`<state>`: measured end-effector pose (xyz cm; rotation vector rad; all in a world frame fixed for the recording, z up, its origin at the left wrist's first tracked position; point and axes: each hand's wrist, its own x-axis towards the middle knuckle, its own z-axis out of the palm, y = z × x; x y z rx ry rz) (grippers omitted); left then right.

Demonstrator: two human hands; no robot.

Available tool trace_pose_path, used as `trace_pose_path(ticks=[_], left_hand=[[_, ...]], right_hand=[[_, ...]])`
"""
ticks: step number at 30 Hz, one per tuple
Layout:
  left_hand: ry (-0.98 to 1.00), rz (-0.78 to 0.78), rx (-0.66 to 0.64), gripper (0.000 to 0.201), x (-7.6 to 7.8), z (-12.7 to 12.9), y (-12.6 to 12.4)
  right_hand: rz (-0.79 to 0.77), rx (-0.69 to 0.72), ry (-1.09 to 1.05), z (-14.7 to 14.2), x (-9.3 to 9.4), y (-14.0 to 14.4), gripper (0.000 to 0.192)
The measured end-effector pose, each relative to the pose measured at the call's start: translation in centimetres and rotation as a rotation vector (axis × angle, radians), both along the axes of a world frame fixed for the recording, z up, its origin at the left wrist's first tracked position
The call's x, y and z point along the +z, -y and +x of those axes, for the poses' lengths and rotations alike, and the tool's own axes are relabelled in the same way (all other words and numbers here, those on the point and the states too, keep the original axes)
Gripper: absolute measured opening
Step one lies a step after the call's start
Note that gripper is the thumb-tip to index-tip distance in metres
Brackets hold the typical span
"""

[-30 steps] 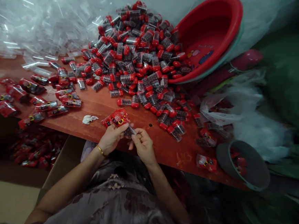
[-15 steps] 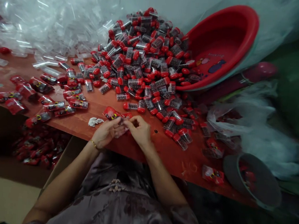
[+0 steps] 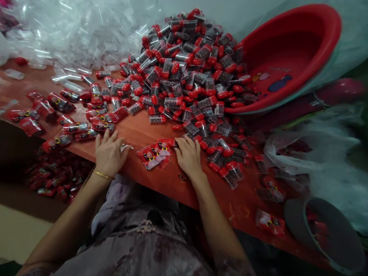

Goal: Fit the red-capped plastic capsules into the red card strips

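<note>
Between the spread, empty left hand [image 3: 110, 156] and loosely curled right hand [image 3: 189, 156], its hold unclear, flat red packets [image 3: 153, 153]

The flat packets [image 3: 153, 153] are printed red, black and pink; clear tubes [image 3: 173, 102] are capped red; the tabletop [image 3: 133, 129] is coloured reddish-orange.

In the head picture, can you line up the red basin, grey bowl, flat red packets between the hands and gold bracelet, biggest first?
As they look in the head view:
1. Red basin
2. Grey bowl
3. Flat red packets, together
4. Gold bracelet
</note>
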<state>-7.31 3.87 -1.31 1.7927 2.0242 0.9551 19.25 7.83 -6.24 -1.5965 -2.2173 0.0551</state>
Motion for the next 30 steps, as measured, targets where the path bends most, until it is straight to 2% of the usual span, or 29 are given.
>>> trace_pose_path(ticks=[2, 5, 7, 9, 12, 14, 17, 19, 22, 24, 27, 30], left_hand=[[-0.207, -0.022, 0.019, 0.024, -0.9, -0.6, 0.8], [-0.274, -0.052, 0.012, 0.022, -1.8, -1.6, 0.7], [-0.278, -0.074, -0.022, 0.024, -1.8, -1.6, 0.4], [-0.295, -0.071, -0.02, 0.028, -1.2, -1.0, 0.2], [-0.309, 0.004, -0.063, 0.034, 0.3, 1.7, -0.1], [-0.291, 0.025, -0.202, 0.035, 0.7, 4.3, -0.9], [-0.293, -0.032, -0.395, 0.033, -0.1, 7.6, -2.8], [-0.305, -0.087, -0.447, 0.031, -1.4, 8.7, -4.0], [-0.289, -0.105, -0.42, 0.023, -3.3, 9.0, -5.0], [-0.256, -0.078, -0.402, 0.021, -3.9, 8.8, -4.9], [-0.192, -0.052, -0.384, 0.019, -3.5, 8.4, -4.2], [-0.122, -0.043, -0.314, 0.019, -1.9, 8.2, -3.1]], right_hand=[[0.02, -0.012, -0.019, 1.1, -0.3, 1.5, 0.035], [0.051, -0.057, -0.047, 2.0, -0.6, 3.3, 0.035], [0.073, -0.086, -0.056, 2.3, -0.8, 4.1, 0.034], [0.092, -0.105, -0.064, 2.3, -0.9, 4.7, 0.033], [0.105, -0.119, -0.076, 2.3, -1.1, 5.2, 0.034], [0.109, -0.129, -0.085, 2.3, -1.1, 5.3, 0.034], [0.114, -0.133, -0.102, 2.2, -1.0, 5.2, 0.034], [0.117, -0.127, -0.111, 2.3, -1.0, 5.2, 0.033], [0.123, -0.129, -0.113, 2.4, -1.1, 5.1, 0.032], [0.123, -0.128, -0.114, 2.5, -1.2, 5.0, 0.032], [0.148, -0.128, -0.128, 2.6, -0.9, 5.1, 0.032], [0.209, -0.162, -0.189, 2.2, 0.2, 5.5, 0.034]])
